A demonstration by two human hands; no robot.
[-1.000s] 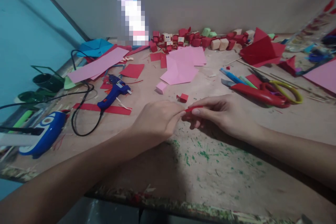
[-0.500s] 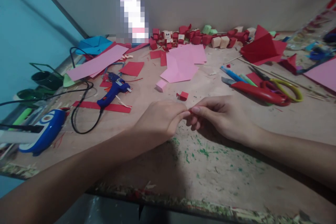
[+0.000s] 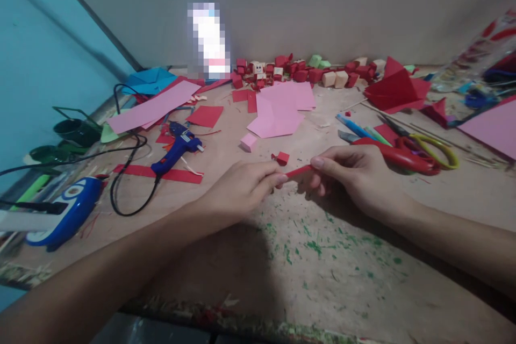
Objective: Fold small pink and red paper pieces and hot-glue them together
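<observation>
Between my two hands a narrow red paper strip (image 3: 299, 172) is stretched, low over the table. My left hand (image 3: 245, 187) pinches its left end between thumb and fingers. At the other end my right hand (image 3: 350, 174) grips it with thumb and index finger, the remaining fingers curled below. Just beyond the strip lies a small red paper cube (image 3: 282, 158) with a little piece at its left side. A pink paper cube (image 3: 248, 142) sits farther left. The strip's ends are hidden under my fingertips.
A blue glue gun (image 3: 177, 151) with a black cord lies left, over a flat red strip (image 3: 133, 171). Pink sheets (image 3: 276, 113) lie ahead, before a row of small paper cubes (image 3: 302, 74). Right are a red-handled cutter (image 3: 403, 157) and yellow-handled scissors (image 3: 453, 153).
My hands closed together until the red strip was nearly hidden, then my right hand moved right, so more of the strip shows now. The view has tilted slightly upward.
</observation>
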